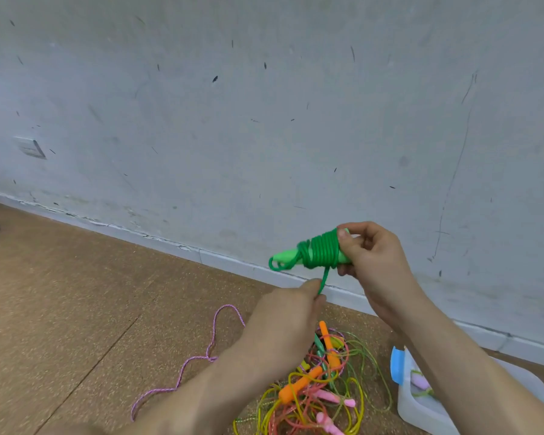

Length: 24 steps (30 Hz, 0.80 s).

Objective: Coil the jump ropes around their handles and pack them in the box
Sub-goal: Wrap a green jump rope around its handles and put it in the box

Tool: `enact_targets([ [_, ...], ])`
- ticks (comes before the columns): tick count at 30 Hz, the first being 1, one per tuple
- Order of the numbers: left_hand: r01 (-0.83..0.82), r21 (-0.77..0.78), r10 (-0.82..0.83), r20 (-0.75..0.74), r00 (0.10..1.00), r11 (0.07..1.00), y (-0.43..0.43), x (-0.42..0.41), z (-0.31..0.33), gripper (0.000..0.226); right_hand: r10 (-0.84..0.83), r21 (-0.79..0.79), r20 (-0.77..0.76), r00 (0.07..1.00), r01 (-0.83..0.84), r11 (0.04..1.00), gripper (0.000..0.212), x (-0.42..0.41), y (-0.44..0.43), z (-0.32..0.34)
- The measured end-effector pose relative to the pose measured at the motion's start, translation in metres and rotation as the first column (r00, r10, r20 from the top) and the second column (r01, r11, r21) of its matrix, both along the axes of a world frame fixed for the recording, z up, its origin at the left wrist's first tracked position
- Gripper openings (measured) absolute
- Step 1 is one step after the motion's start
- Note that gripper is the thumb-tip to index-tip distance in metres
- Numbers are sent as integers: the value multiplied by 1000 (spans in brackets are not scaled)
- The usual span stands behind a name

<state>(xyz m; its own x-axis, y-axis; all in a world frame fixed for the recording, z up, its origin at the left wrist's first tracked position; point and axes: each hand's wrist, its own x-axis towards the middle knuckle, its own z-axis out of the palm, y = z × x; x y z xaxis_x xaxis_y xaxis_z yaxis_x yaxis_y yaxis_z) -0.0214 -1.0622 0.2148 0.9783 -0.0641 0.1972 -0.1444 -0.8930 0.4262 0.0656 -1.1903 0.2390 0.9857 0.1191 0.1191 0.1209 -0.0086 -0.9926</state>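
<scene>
A green jump rope (318, 252) is coiled in several turns around its light green handles. My right hand (374, 262) grips the right end of that bundle, held up in front of the wall. A short tail of green rope hangs down from the coil, and my left hand (291, 312) pinches its lower end just below the bundle. On the floor beneath lies a tangled pile of jump ropes (324, 390) with orange and pink handles. A white plastic box (421, 406) with a blue clip stands at the lower right, partly hidden by my right forearm, with something pink inside.
A pink braided rope (201, 359) snakes loose across the brown cork-like floor (76, 293) to the left of the pile. A scuffed grey wall (264, 120) with a white skirting board runs close behind my hands.
</scene>
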Motion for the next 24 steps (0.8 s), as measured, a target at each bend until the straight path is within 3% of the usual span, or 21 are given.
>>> enact_targets([
  [3, -24, 508, -70, 166, 984, 861, 9, -5, 19, 20, -1, -363, 250, 968, 94, 927, 6, 0, 1, -4],
  [4, -34, 566, -103, 208, 973, 823, 12, -7, 25, 25, 27, -433, 310, 950, 116, 894, 7, 1, 1, -4],
  [6, -33, 551, -135, 262, 956, 834, 23, -5, 30, 24, 84, -530, 379, 922, 142, 836, 9, 2, -1, -3],
  [10, 22, 392, -153, 306, 940, 920, 48, 1, 41, 21, 229, -619, 417, 879, 91, 780, 10, -2, -2, 2],
  [14, 128, 154, -157, 195, 968, 980, 68, 7, 46, 32, 360, -617, 377, 854, -58, 785, 12, -6, -1, 9],
  [17, 154, 42, -159, 172, 972, 987, 77, 11, 40, 34, 469, -512, 251, 846, -295, 807, 12, -7, -6, 19],
  [20, 155, -152, -125, 187, 974, 976, 74, 11, 35, 21, 501, -322, 168, 849, -433, 842, 13, -8, -11, 25],
  [22, 133, -447, -96, 105, 990, 885, 71, 11, 37, 27, 493, -132, 111, 863, -479, 868, 12, -9, -11, 25],
  [24, 98, -736, -165, -19, 986, 669, 68, 11, 39, 35, 492, 72, 32, 870, -493, 867, 15, -10, -9, 23],
])
